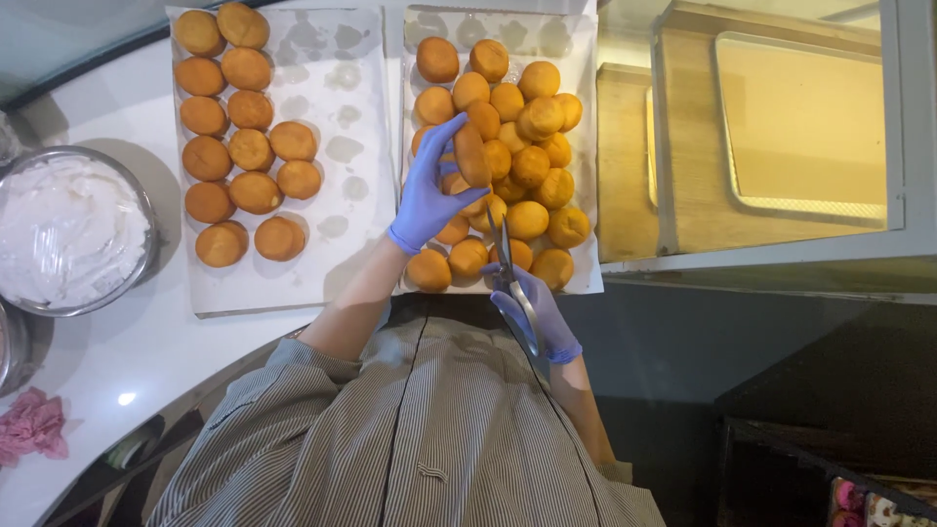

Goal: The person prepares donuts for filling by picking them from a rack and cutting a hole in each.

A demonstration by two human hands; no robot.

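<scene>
Counter: white, curved counter point(127, 337) carrying all items; the landmark for placement is the right paper-lined tray point(584, 195).
Right paper-lined tray: flat tray under white paper, crowded with small round golden-brown buns point(532, 166), heaped toward its middle.
Left paper-lined tray: matching tray point(342, 195) just left of the landmark; similar buns point(244, 146) in rows along its far-left side, the rest bare paper with grease marks.
Cream bowl: round metal bowl of white cream point(68, 229), well left of the landmark, beyond the left tray.
Pink cloth: crumpled pink cloth point(31, 426), far left and nearer the person than the landmark.
Left hand: blue-gloved left hand point(429, 195) over the landmark tray, fingers closed around one golden bun point(471, 154), lifted above the heap.
Right hand: blue-gloved right hand point(537, 312) at the landmark's near edge, gripping steel scissors point(512, 278), tips toward the held bun; blade opening cannot be told.
Step in hand: judged to be presenting the bun for cutting.
Next move: calls for steadying the bun and meeting it squarely, clear of the fingers.
</scene>
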